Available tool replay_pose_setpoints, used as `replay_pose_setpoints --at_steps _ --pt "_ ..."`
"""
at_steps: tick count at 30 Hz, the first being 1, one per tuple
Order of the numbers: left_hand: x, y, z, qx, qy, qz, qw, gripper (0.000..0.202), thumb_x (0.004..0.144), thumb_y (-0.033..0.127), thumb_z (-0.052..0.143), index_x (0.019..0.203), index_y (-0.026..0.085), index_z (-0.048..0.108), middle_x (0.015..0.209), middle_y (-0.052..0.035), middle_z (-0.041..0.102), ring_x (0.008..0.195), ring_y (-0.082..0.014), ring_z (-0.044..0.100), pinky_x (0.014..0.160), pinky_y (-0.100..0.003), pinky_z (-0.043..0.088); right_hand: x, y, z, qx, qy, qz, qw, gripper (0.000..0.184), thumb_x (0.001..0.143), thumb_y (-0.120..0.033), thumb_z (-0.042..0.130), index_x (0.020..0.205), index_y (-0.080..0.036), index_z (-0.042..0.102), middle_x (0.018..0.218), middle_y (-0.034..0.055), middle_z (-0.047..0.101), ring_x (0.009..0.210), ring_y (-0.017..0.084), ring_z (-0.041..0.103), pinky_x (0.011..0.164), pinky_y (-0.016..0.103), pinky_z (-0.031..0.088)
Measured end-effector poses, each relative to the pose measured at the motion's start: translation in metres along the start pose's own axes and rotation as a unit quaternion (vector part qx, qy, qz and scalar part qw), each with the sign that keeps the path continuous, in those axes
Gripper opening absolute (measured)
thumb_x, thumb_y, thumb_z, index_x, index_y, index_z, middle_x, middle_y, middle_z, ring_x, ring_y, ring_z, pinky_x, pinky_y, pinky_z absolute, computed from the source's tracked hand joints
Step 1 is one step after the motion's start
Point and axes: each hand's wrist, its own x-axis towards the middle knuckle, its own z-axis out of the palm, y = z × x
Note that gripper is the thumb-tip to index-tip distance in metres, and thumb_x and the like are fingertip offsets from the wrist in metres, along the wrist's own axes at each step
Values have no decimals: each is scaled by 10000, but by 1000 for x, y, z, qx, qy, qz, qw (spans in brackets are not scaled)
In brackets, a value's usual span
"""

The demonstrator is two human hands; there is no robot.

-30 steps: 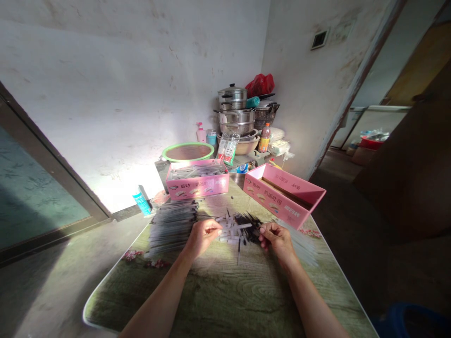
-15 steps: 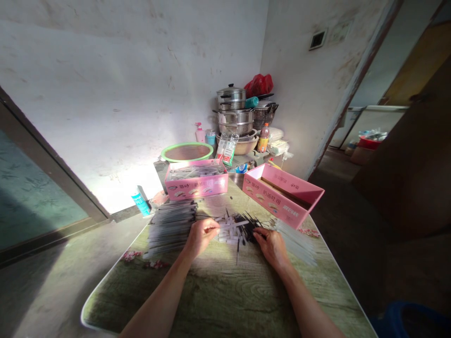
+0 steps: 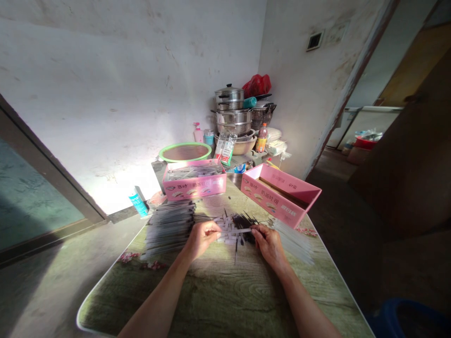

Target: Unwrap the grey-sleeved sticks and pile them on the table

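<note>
Between my two hands a short narrow white tube (image 3: 239, 231) is held level above the table. My left hand (image 3: 202, 238) is closed, its fingertips pinched at the tube's left end. The fingers of my right hand (image 3: 269, 243) pinch at its right end; whether they also hold a thin dark stick is too small to tell. Under and beyond the tube lie a heap of short white pieces (image 3: 229, 239) and a pile of thin black sticks (image 3: 243, 219). Left of my left hand is a broad stack of long, pale, dark-tipped sticks (image 3: 167, 232).
Clear slim plastic strips (image 3: 294, 241) lie right of my right hand. Behind stand a pink box (image 3: 195, 188) full of pale sticks and another pink box (image 3: 278, 202). A green-rimmed basin (image 3: 185, 144), stacked pots (image 3: 232, 115) and a bottle (image 3: 261, 138) are farther back.
My hands have come slightly closer, the right one moving left. The white tube now spans between both sets of fingertips. The view has shifted a little.
</note>
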Motion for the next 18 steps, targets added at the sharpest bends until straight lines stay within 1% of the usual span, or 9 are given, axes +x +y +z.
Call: replay_pose_setpoints --at_steps 3,6,7,9,11,14,16,18 --pt "0 -2 0 4 -4 4 1000 102 756 266 671 780 186 730 694 -44 703 617 -177 607 586 -294 436 0 2 2 1 4 3 1000 275 885 -406 539 715 -220 649 482 -18 547 489 165 514 553 280 384" --pt "1 -5 -3 13 3 6 1000 99 758 261 669 784 190 732 696 -42 707 620 -180 610 583 -295 436 2 6 1 15 28 9 999 291 878 -417 548 662 -225 587 488 -13 559 495 167 518 562 281 389" --pt "2 -5 -5 19 12 6 1000 95 753 258 670 784 195 734 701 -40 710 625 -184 615 584 -296 440 2 7 -1 23 48 16 998 310 877 -432 547 645 -227 569 490 -9 562 494 169 516 560 282 391" --pt "3 -3 -9 32 42 1 999 90 740 250 674 786 207 738 716 -35 719 643 -191 627 590 -298 450 3 10 -8 38 107 36 993 349 877 -470 538 621 -232 539 500 1 572 491 171 510 546 285 392" --pt "4 2 -14 39 73 -5 997 89 730 238 668 780 214 738 717 -29 718 652 -197 634 593 -302 456 4 13 -17 46 173 63 982 360 879 -490 526 624 -236 530 518 11 588 479 173 506 521 287 387" --pt "4 12 -21 60 119 -7 991 75 710 211 648 716 207 723 656 -21 691 612 -190 608 577 -304 437 4 16 -27 29 256 87 962 340 883 -486 514 653 -236 535 546 25 612 477 181 523 517 293 396" --pt "3 18 -23 79 145 -9 986 76 699 199 638 679 207 711 610 -12 666 579 -179 582 562 -300 420 4 16 -30 -9 285 83 955 338 890 -486 501 672 -232 548 548 34 622 489 192 541 539 299 409" --pt "3 20 -24 88 156 -13 984 78 696 206 636 669 213 709 580 -2 651 562 -171 570 552 -293 415 3 17 -28 -67 285 67 954 351 901 -487 474 714 -214 592 557 50 639 505 203 564 559 302 413"
